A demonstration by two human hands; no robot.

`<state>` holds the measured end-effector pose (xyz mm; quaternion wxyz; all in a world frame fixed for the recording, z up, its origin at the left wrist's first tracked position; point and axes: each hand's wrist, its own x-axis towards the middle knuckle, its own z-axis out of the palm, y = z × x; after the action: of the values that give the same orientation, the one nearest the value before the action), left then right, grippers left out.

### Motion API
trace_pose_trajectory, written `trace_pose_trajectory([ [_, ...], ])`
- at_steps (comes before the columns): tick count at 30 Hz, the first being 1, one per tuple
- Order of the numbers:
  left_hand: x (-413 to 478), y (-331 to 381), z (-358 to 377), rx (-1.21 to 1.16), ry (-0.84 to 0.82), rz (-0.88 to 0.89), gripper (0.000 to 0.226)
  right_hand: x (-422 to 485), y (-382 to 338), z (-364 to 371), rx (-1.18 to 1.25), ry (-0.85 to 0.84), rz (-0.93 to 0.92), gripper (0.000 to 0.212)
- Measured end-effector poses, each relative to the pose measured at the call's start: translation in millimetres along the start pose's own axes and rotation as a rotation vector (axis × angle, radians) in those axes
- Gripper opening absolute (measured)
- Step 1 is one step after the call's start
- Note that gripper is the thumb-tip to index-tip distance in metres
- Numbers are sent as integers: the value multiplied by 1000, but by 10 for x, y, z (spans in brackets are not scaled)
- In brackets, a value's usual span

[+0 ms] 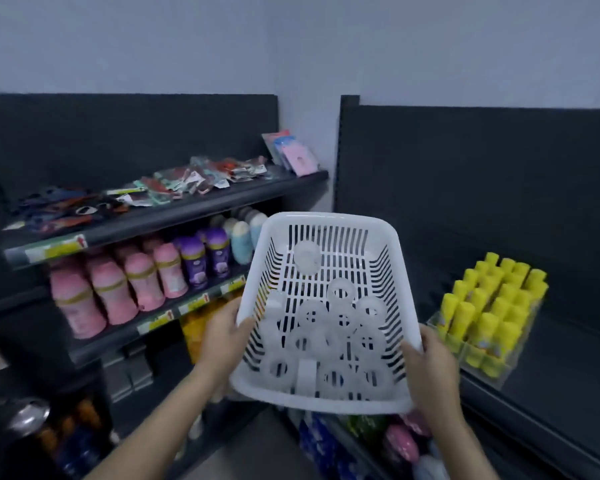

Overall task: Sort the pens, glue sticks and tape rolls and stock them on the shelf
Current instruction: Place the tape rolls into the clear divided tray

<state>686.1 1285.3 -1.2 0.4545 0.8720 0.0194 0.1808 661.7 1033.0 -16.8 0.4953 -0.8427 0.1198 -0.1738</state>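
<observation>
While the left hand (227, 336) and right hand (430, 365) grip the basket (326, 223) by its side rims, fingers curled, levelling it should stop the tape rolls (312, 315) sliding.

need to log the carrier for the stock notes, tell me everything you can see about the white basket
The basket is white plastic, rectangular with rounded corners, a thick rim and slotted walls and floor. It is held in the air, tipped so its open top faces the camera. The left hand grips its left rim, the right hand its right rim. Whitish tape rolls lie loose inside.
</observation>
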Motion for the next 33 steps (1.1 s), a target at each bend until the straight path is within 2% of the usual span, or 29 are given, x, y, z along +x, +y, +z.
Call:
trace_pose_trajectory([
  [4, 467, -26, 247, -47, -117, 70, 16, 202, -30, 61, -57, 109, 13, 25],
  [12, 1406, 1, 894, -116, -302, 212, 23, 737, 7, 66, -127, 312, 84, 20],
  [18, 1973, 145, 1402, -162, -406, 244, 22, 1207, 29, 18, -260, 433, 158, 31],
  [22, 2254, 163, 1668, -111, -444, 214, 14, 1396, 32, 17, -334, 458, 196, 29],
  [24, 2402, 173, 1778, -92, -445, 190, 24, 1459, 33, 28, -382, 472, 213, 26],
  [28, 2689, 159, 1990, 53, -495, 253, 39, 1582, 27, 99, -458, 486, 264, 20],
  [33, 2973, 27, 2188, 225, -623, 307, 36, 1749, -18, 294, -541, 468, 338, 15],
])
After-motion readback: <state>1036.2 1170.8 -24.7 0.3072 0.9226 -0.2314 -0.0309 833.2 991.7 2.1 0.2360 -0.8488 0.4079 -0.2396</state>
